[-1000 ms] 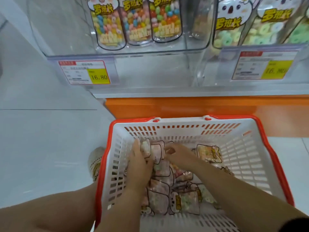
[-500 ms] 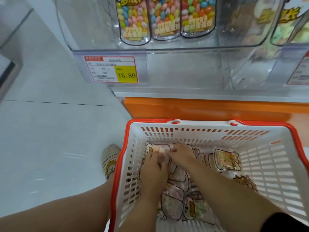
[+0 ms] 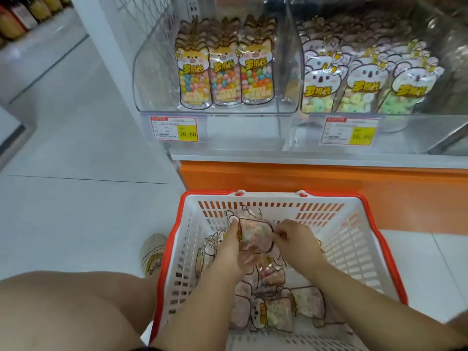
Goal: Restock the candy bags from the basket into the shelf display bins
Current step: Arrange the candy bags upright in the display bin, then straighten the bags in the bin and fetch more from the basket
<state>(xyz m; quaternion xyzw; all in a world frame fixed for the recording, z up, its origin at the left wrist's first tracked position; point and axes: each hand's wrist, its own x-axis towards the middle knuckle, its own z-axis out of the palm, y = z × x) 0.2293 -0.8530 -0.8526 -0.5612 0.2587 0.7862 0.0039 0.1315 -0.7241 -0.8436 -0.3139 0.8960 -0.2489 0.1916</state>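
Observation:
A white basket with a red rim (image 3: 354,249) stands on the floor below the shelf. Several candy bags (image 3: 276,310) lie loose in it. Both my hands are inside the basket, holding a small stack of candy bags (image 3: 254,233) between them. My left hand (image 3: 231,252) grips the stack's left side, fingers under it. My right hand (image 3: 295,239) pinches its right edge. Above, a clear display bin (image 3: 152,79) holds three rows of jelly-bean bags (image 3: 225,79), with room at its left and right sides. A second bin (image 3: 417,122) to the right holds koala-print bags (image 3: 362,82).
Price tags reading 16.80 (image 3: 174,129) hang on the bin fronts. An orange shelf base (image 3: 304,178) runs behind the basket. My knee (image 3: 63,312) and a shoe (image 3: 152,252) are left of the basket. White tiled floor (image 3: 76,160) stretches to the left.
My hands have gathered bags together and lifted the stack a little above the pile. The view has tilted up, showing more of the bins.

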